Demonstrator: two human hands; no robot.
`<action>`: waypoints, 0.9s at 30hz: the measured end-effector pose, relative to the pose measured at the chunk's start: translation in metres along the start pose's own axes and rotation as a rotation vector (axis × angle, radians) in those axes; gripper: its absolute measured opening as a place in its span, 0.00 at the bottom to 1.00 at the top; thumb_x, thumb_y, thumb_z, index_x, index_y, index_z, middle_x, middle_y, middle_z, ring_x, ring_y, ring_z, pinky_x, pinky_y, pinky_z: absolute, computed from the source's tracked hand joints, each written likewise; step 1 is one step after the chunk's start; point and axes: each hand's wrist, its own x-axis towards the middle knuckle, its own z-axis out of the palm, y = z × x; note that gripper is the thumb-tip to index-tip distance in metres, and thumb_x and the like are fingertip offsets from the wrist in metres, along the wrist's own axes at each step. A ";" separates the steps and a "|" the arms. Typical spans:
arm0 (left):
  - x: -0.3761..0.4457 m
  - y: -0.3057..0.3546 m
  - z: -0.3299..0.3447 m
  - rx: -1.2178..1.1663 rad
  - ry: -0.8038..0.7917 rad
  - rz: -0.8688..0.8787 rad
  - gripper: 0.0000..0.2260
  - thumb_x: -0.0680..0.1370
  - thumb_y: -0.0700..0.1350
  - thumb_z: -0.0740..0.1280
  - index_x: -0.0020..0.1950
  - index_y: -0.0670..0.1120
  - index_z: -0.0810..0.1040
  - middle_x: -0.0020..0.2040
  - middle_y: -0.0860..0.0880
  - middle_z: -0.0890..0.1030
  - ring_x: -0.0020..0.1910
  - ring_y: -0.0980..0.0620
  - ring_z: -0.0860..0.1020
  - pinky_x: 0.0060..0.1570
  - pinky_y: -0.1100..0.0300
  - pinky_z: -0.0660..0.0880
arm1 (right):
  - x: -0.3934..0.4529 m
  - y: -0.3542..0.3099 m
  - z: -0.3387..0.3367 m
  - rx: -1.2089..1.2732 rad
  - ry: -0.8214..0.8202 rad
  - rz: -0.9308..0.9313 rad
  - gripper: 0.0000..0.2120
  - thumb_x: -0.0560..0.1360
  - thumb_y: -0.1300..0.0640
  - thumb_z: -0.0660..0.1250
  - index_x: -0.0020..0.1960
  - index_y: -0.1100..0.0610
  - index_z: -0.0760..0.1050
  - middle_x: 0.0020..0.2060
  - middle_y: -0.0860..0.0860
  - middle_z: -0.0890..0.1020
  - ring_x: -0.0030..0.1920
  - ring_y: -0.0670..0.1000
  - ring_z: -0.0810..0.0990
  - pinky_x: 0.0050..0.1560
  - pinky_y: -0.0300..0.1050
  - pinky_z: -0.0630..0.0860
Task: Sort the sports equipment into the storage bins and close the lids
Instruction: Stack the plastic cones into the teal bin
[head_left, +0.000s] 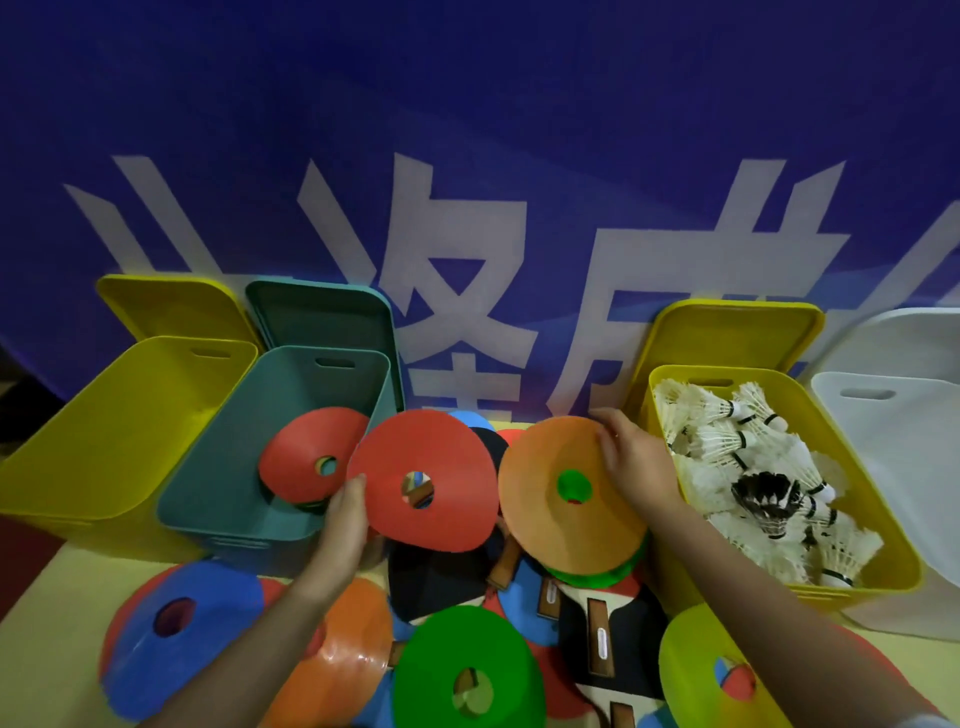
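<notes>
Fingers (349, 494) of our left hand (345, 525) pinch a red cone (447, 499) beside the teal bin (234, 467), our right hand (636, 462) grips an orange cone (545, 467); shuttlecocks (753, 467) binned, cones and paddles (597, 634) crowd the worktop (47, 649), lids open.

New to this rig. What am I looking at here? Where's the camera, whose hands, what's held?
No robot: one wide-angle camera worn on a person's head, looking down at their bare hands. The left hand holds a red disc by its edge, beside the teal bin, which already has a red disc inside. The right hand has a grip on an orange disc topping a small stack. The yellow bin on the right is full of shuttlecocks. More discs and paddles are piled on the table. All lids are open.
</notes>
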 end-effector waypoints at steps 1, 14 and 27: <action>0.008 0.005 -0.004 0.018 0.010 0.046 0.12 0.82 0.43 0.55 0.47 0.47 0.78 0.51 0.41 0.81 0.51 0.45 0.78 0.57 0.48 0.72 | 0.002 -0.004 -0.002 0.038 0.003 0.027 0.13 0.80 0.55 0.60 0.62 0.54 0.75 0.51 0.51 0.83 0.46 0.53 0.82 0.45 0.43 0.76; 0.061 0.073 -0.111 0.437 -0.004 0.480 0.23 0.81 0.42 0.59 0.75 0.50 0.60 0.66 0.49 0.70 0.62 0.50 0.70 0.61 0.51 0.69 | 0.001 -0.106 0.060 0.558 0.008 0.696 0.17 0.75 0.65 0.62 0.63 0.62 0.75 0.58 0.58 0.78 0.54 0.55 0.76 0.58 0.55 0.74; 0.162 0.072 -0.173 0.641 -0.051 0.391 0.26 0.79 0.35 0.57 0.77 0.46 0.55 0.65 0.39 0.74 0.60 0.38 0.75 0.57 0.50 0.71 | 0.004 -0.204 0.111 0.623 0.172 0.775 0.20 0.76 0.65 0.55 0.67 0.60 0.69 0.58 0.58 0.77 0.52 0.54 0.74 0.48 0.47 0.70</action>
